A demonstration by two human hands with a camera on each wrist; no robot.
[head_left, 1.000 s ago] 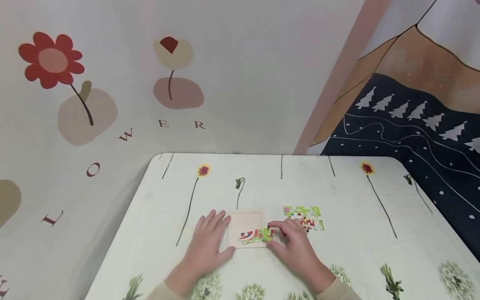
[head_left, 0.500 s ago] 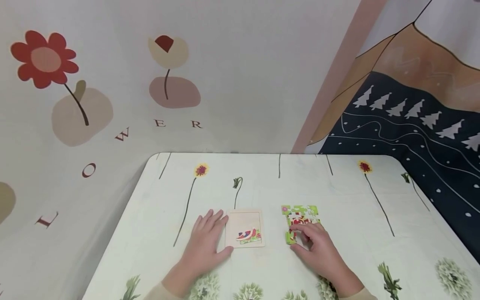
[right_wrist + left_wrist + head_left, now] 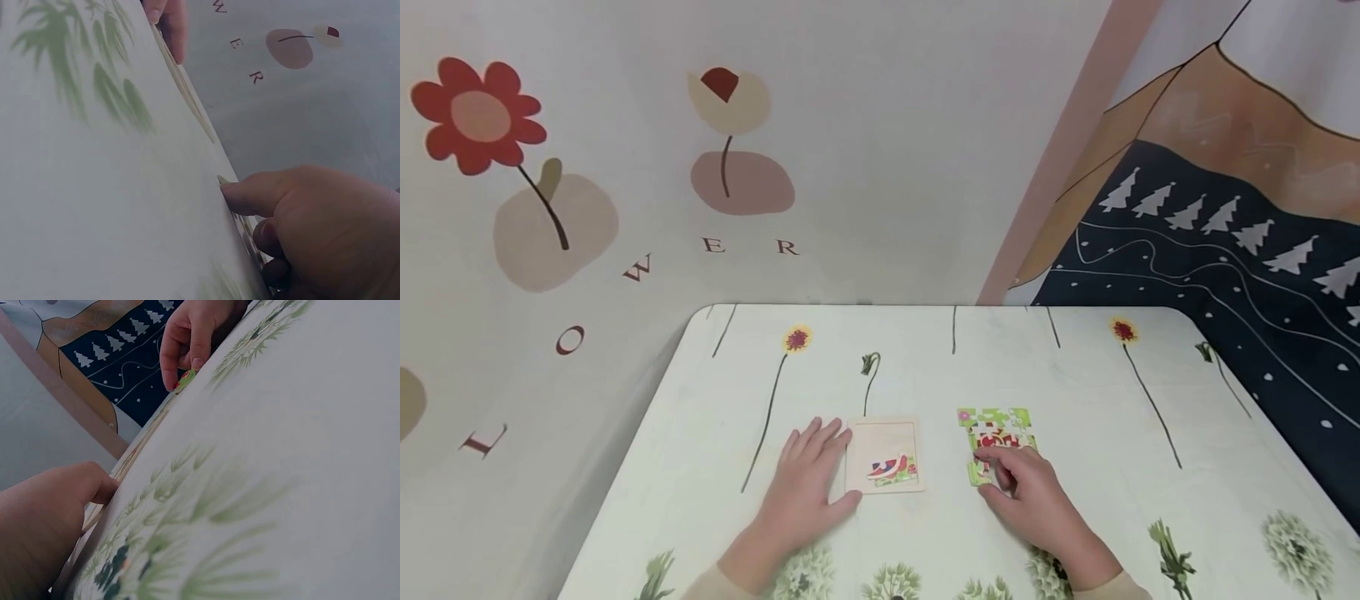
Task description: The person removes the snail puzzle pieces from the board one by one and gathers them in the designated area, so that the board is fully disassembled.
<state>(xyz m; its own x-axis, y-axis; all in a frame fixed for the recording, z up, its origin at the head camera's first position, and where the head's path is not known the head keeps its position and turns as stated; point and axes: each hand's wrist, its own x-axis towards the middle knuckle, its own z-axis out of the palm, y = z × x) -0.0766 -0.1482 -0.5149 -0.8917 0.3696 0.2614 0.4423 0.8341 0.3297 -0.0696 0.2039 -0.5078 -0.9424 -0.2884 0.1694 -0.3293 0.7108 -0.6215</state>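
Left hand (image 3: 805, 483) lies flat on the desk (image 3: 715, 433), fingers straight and spread, its thumb and fingertips touching the left edge of the wooden puzzle tray (image 3: 883, 437); it grips nothing. That tray sits just right of this hand, near the middle of the desk, with a few fitted pieces (image 3: 891, 469) in red, white and green along its lower part and bare wood above them. Further right, set apart from the tray, lies a cluster of loose puzzle pieces (image 3: 996, 421) in green, white and red. On its near side rests the right hand (image 3: 1026, 492), fingers curled down onto the cluster, thumb and forefinger pinching a small green piece (image 3: 976, 475) at the cluster's lower left corner; the left wrist view shows the fingertips closed on that piece (image 3: 185, 380) against the desk surface. Both sleeves are beige.
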